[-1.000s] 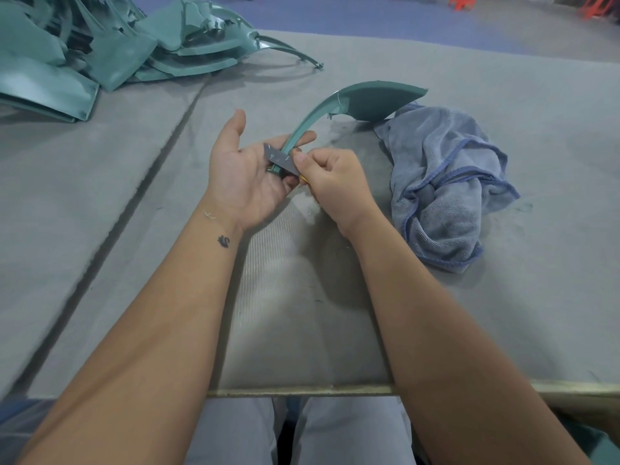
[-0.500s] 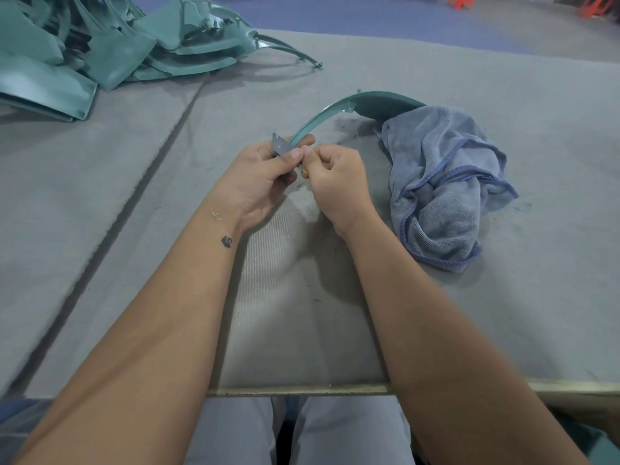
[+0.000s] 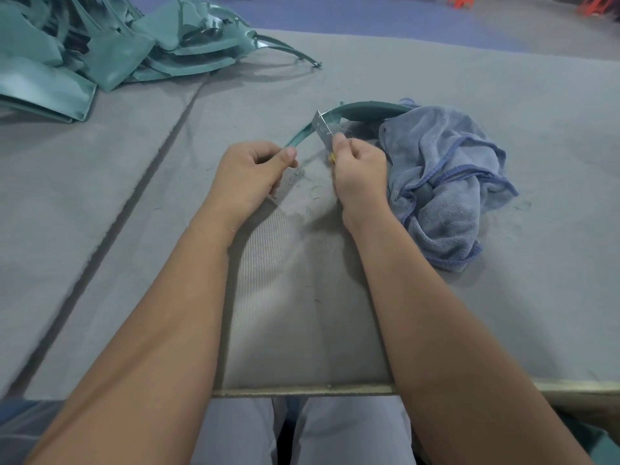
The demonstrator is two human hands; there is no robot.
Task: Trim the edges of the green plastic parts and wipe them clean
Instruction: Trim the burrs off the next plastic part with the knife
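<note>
A curved green plastic part (image 3: 362,110) arcs over the grey table from my left hand toward the cloth. My left hand (image 3: 250,174) grips its thin near end between thumb and curled fingers. My right hand (image 3: 360,172) pinches a small grey blade (image 3: 322,129) that stands against the part's edge, partway along the arc. The part's wide far end lies behind a crumpled blue cloth (image 3: 443,176), which sits just right of my right hand. Small green shavings (image 3: 308,187) lie on the felt between my hands.
A heap of green plastic parts (image 3: 110,45) fills the far left of the table, with one thin curved strip (image 3: 288,50) sticking out to the right. A dark seam (image 3: 134,193) runs diagonally through the felt. The table's front edge (image 3: 302,392) is just above my knees.
My left hand has closed round the part's thin end. My right hand has slid the blade away from it, up along the edge. The part has tipped lower and shavings have appeared.
</note>
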